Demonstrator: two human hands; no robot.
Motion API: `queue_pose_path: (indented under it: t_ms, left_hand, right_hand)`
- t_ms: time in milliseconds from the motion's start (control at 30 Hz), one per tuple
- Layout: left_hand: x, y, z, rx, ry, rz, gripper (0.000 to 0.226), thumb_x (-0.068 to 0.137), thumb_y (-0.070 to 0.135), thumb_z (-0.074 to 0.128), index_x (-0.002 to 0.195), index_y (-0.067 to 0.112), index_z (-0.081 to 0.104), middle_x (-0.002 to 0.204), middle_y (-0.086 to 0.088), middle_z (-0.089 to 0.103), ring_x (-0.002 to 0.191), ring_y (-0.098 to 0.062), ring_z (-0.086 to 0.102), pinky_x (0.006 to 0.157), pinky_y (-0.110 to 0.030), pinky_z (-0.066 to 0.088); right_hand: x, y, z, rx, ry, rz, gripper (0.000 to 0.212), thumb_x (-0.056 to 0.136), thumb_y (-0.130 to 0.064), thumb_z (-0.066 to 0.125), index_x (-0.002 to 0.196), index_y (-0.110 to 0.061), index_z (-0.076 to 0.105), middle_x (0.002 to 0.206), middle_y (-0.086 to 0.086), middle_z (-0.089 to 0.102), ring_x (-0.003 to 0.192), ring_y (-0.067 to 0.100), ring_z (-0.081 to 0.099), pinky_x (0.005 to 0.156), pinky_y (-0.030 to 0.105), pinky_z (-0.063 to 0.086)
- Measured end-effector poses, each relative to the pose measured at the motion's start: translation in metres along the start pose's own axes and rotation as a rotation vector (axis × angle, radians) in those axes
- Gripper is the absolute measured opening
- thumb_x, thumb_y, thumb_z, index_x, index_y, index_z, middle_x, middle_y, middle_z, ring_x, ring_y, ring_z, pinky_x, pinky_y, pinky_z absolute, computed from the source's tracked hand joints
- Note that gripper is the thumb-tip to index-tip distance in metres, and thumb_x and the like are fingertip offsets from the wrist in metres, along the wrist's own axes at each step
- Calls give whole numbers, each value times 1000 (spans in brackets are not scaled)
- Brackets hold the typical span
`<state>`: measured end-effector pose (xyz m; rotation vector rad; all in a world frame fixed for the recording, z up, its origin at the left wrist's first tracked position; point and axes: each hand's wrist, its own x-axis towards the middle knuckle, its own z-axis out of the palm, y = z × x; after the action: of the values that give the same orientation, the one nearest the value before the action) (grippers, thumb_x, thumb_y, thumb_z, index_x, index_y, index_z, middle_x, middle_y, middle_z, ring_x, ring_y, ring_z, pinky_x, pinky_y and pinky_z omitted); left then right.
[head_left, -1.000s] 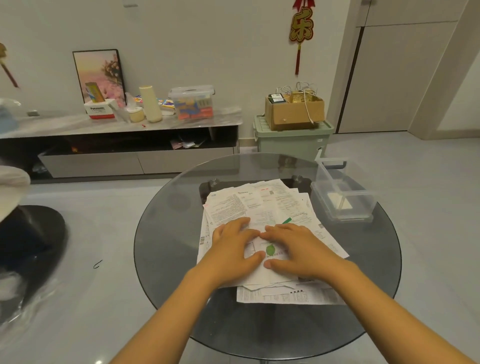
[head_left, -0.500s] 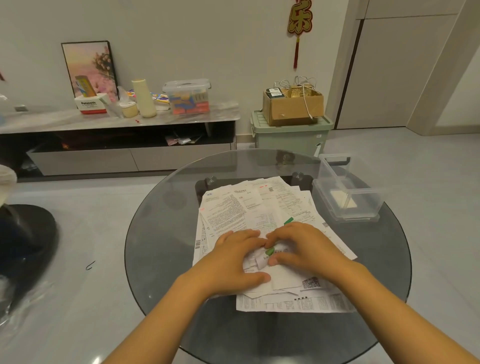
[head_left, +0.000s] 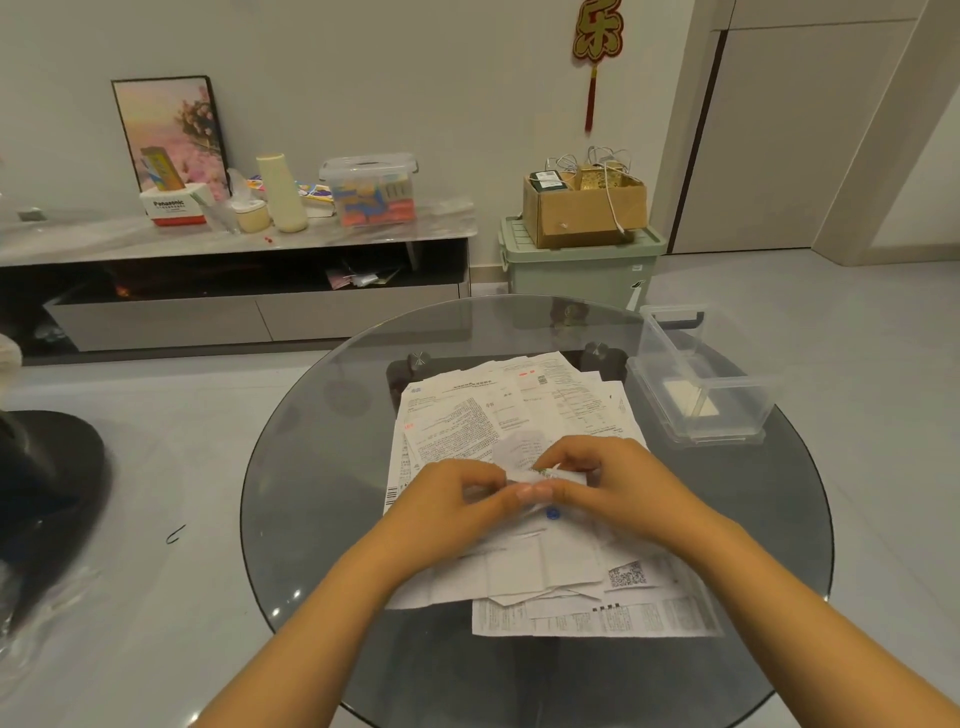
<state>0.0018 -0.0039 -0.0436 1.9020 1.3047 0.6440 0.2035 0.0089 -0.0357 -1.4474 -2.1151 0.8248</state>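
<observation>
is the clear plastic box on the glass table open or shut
Open: the clear plastic box has no lid over its top, and its inside shows from above.

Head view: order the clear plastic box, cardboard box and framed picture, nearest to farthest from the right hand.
1. Clear plastic box, on the table, right of the right hand.
2. Cardboard box, on the green bin.
3. Framed picture, far back left.

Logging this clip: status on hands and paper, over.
Copy: left hand and right hand both pinch a small slip over the pile. Pile spread on the table. Clear box at right, apart; nothing in the way.
</observation>
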Motion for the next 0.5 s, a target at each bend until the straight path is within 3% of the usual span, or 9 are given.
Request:
queue_pose_path:
  t_ms: [67,133,200,300,400,500]
  left_hand:
    - [4,-1,1,-22,42,-33,34,87,52,54,68,27,67,57,15,56,58,1,47,59,-13,34]
    - [7,-2,3,-55,77,-57,42,90,47,52,52,28,54,46,13,41,49,-3,36,51,-15,28]
    - [10,-5,5,-100,123,-77,46,92,46,50,51,24,49,46,11,40,47,-4,34,50,-16,28]
    - [14,-5,8,-118,199,-95,34,92,44,51,71,18,56,58,6,54,52,-1,45,54,-14,34]
    - [16,-1,12,-166,248,-130,15,89,40,59,97,29,55,74,12,59,56,5,53,54,-7,38]
    - [19,-4,16,-87,283,-119,49,82,33,70,124,31,44,99,14,56,73,-1,59,72,-17,49]
  right_hand:
    - [0,0,-1,41,-4,4,24,80,-47,66,102,-39,60,97,-15,65,93,0,58,79,17,46]
    - [-1,0,-3,81,-8,-2,33,79,-48,65,109,-39,57,102,-17,62,96,1,57,82,18,48]
    - [-1,1,-4,110,-1,-6,37,79,-46,67,113,-39,55,105,-18,62,95,1,58,82,19,49]
    - [2,4,0,135,80,-13,29,82,-36,68,108,-40,55,98,-8,66,88,9,62,80,25,52]
    - [6,6,7,131,155,35,34,83,-27,69,110,-39,52,93,-4,65,82,10,61,73,19,50]
    - [8,6,15,90,163,74,54,81,-24,70,126,-36,42,92,-7,59,79,6,57,69,14,45]
